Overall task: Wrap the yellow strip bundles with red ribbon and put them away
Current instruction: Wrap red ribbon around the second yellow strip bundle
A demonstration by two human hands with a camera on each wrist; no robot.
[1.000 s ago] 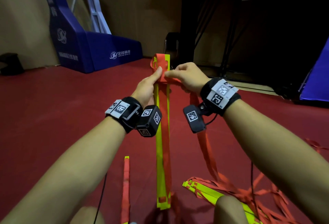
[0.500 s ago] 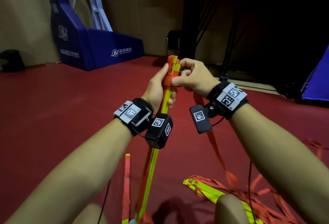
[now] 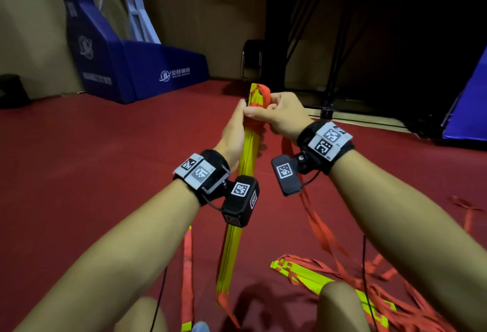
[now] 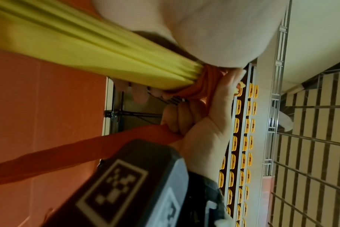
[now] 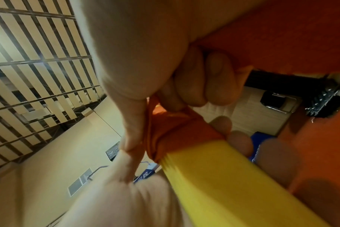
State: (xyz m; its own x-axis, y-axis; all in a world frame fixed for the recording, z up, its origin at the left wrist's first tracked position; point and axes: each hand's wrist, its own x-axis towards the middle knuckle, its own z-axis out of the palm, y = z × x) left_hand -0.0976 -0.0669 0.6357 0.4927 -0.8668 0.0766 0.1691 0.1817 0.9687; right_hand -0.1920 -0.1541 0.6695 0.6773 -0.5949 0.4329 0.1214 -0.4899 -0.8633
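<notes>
A long yellow strip bundle [image 3: 246, 157] hangs upright in front of me, its lower end blurred above the floor. My left hand [image 3: 234, 131] grips it near the top. My right hand [image 3: 279, 114] pinches the red ribbon [image 3: 263, 95] where it winds round the bundle's upper end. The ribbon's free tail [image 3: 316, 223] trails down to the floor on the right. In the left wrist view the bundle [image 4: 87, 50] ends in red ribbon turns [image 4: 206, 86], and the right hand [image 4: 202, 122] holds the tail. The right wrist view shows the ribbon [image 5: 177, 133] wound tight over the yellow bundle [image 5: 233, 184].
A second yellow bundle [image 3: 311, 276] lies on the red floor [image 3: 92, 173] among loose red ribbons [image 3: 395, 292] at lower right. One red and yellow strip [image 3: 187, 265] lies at bottom centre. A blue padded base [image 3: 137, 68] stands at the back left, dark metal frames at the back right.
The bundle has turned from flat-on to edge-on and its lower end has swung. My right hand has carried the ribbon round the top, and both hands now sit closer together there.
</notes>
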